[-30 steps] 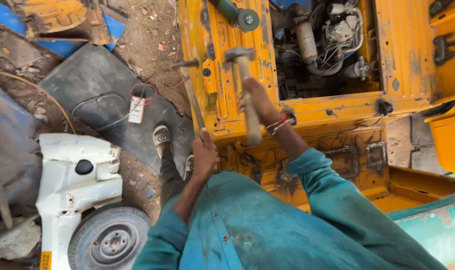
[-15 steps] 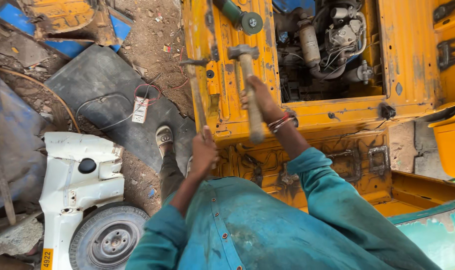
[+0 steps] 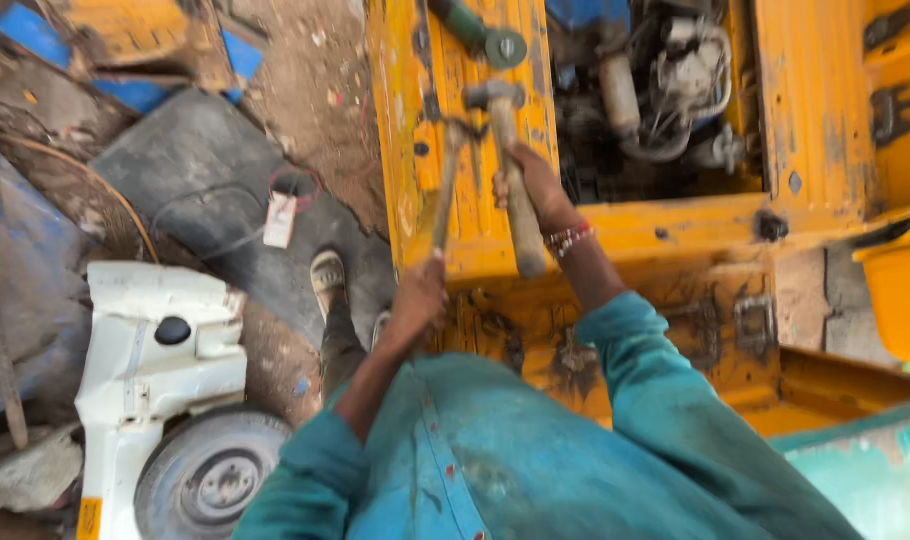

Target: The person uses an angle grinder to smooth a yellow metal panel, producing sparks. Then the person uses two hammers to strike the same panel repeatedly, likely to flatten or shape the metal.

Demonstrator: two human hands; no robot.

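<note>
Hammer [image 3: 510, 170], gripped in the right hand [image 3: 535, 185], now has its head just above that hand and beside the chisel [image 3: 445, 190] that the left hand [image 3: 415, 295] fist-holds against the yellow panel [image 3: 475, 240], closer than before, mid-strike likely.

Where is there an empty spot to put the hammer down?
The flat yellow panel between the right hand and the black bolt looks bare. So does the dark mat left of the white tag. The engine bay is crowded with parts, and the hammer and chisel fill the panel's left strip.
</note>
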